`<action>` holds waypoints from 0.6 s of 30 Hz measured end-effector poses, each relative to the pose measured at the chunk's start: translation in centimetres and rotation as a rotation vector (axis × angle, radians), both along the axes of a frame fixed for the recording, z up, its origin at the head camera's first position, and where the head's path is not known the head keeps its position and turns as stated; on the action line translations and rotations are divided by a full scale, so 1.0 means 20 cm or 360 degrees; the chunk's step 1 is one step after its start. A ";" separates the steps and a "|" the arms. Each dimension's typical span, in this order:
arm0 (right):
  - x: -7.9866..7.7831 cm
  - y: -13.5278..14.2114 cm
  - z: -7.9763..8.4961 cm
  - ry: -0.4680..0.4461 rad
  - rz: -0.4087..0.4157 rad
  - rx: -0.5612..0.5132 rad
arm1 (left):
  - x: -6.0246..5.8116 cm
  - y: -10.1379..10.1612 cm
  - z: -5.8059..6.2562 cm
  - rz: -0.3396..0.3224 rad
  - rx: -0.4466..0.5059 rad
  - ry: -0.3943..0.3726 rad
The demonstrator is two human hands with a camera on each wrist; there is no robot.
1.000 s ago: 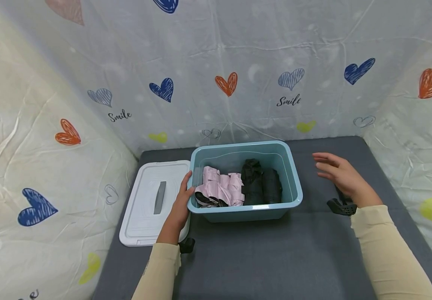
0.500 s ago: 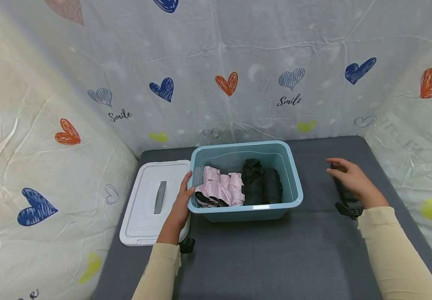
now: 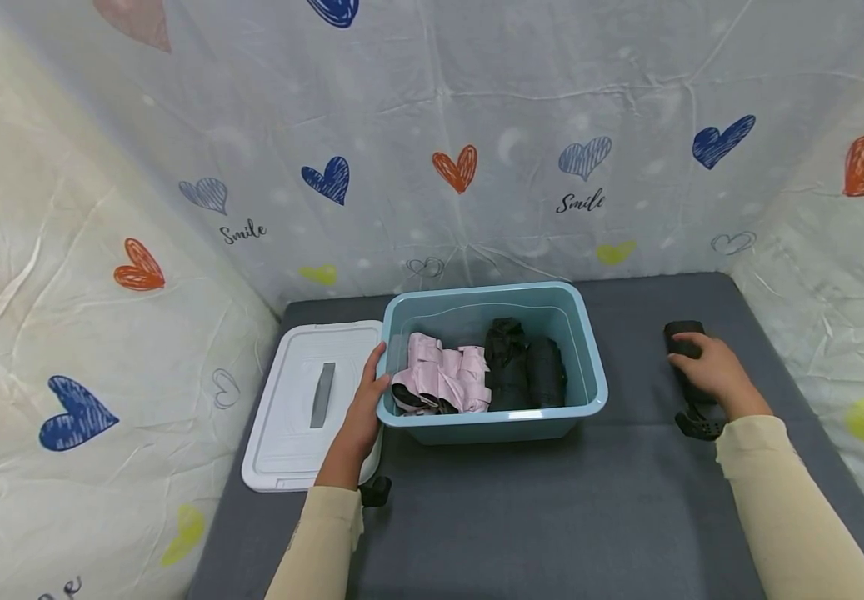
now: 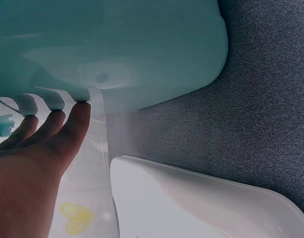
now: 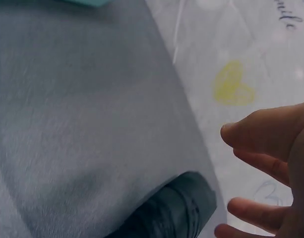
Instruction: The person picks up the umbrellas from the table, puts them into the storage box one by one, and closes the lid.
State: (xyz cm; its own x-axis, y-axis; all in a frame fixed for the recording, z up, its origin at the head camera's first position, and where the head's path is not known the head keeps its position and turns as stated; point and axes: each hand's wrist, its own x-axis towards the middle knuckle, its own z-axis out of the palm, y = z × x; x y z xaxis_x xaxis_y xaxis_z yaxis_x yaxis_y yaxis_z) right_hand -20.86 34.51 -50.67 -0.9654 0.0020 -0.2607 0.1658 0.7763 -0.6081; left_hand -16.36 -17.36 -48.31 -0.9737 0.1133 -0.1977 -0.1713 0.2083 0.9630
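Note:
In the head view, my left hand (image 3: 360, 417) is at the left side of a blue plastic storage bin (image 3: 491, 423), thumb at the rim. The left wrist view shows its straight fingers touching the bin's outer wall (image 4: 156, 54). My right hand (image 3: 716, 373) is over a black rolled-up bundle (image 3: 683, 327) on the right of the table, partly covering it. In the right wrist view the fingers are spread apart with nothing between them, beside the bundle (image 5: 166, 213). Inside the bin lie pink rolled bundles (image 3: 439, 375) and black rolled bundles (image 3: 544, 371).
A white lid (image 3: 282, 408) with a grey handle (image 3: 322, 395) lies left of the bin. Dark grey cloth covers the table (image 3: 536, 517). Behind and at both sides hangs a pale curtain (image 3: 506, 100) printed with hearts.
My right hand has moved right and come down over the black bundle, away from the bin. The left hand stays at the bin's side.

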 end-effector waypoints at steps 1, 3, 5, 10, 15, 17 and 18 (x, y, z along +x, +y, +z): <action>0.00 0.00 -0.01 0.0024 -0.0003 0.0022 | 0.00 0.00 0.00 -0.0001 0.0004 0.0001; 0.00 0.01 -0.04 0.0063 -0.0017 0.0065 | 0.00 0.00 0.00 -0.0001 0.0004 -0.0001; -0.01 0.02 -0.06 0.0081 -0.0034 0.0095 | 0.00 0.00 0.00 0.0002 0.0005 -0.0005; -0.02 0.05 -0.11 0.0049 -0.0022 0.0161 | 0.00 0.00 0.00 0.0014 -0.0018 -0.0007; -0.05 0.05 -0.14 -0.0023 0.0048 0.0266 | 0.00 -0.01 -0.01 -0.0003 -0.0015 0.0026; -0.06 0.05 -0.15 -0.0070 0.0064 0.0289 | 0.00 -0.01 -0.01 -0.0008 -0.0017 0.0027; -0.06 0.05 -0.15 -0.0096 0.0063 0.0288 | 0.00 -0.02 -0.01 -0.0007 -0.0018 0.0025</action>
State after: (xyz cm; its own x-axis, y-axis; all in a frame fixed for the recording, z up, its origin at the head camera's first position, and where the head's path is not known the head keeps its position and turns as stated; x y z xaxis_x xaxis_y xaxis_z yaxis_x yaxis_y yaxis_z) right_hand -22.01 35.44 -53.70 -0.9482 0.0165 -0.3172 0.1650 0.8789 -0.4476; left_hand -16.29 -17.67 -48.56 -0.9762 0.1154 -0.1835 -0.1551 0.2201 0.9631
